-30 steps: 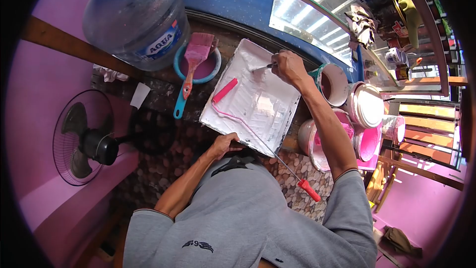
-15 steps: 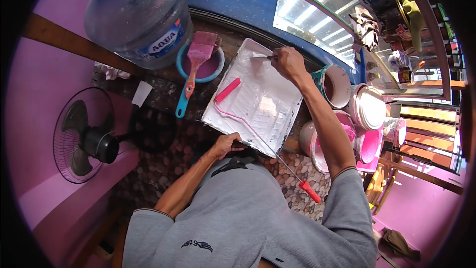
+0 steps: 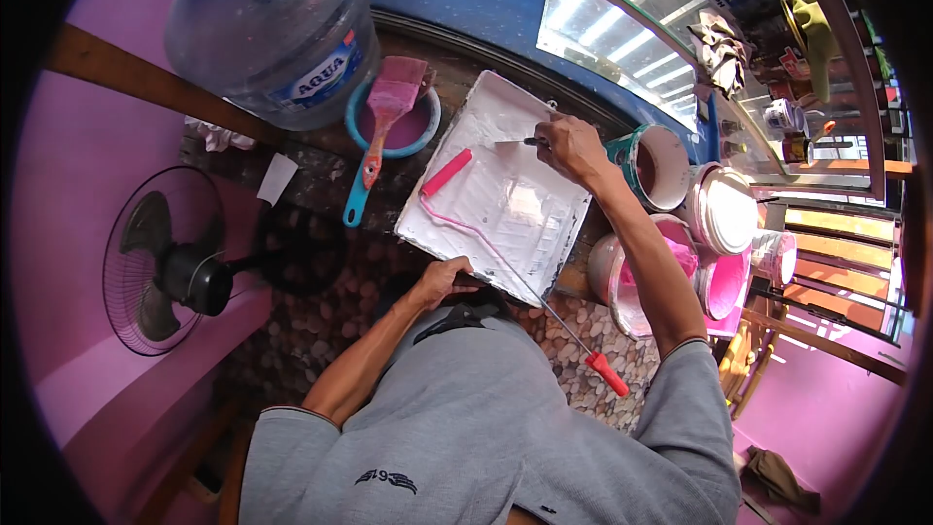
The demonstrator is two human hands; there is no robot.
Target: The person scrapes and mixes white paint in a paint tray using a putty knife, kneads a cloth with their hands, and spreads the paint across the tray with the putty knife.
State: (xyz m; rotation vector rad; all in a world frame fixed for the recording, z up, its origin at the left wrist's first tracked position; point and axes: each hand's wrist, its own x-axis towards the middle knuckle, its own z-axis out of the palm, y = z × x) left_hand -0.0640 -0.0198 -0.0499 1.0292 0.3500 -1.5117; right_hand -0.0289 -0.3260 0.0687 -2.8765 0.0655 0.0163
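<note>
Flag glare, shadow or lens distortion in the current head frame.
Head view: glare whitens a patch inside the paint tray; head view: bright stripes cross the glass beyond it; head view: deep shadow hides detail around the base of the fan; head view: wide-angle distortion, with straight edges bowed and corners blacked out.
</note>
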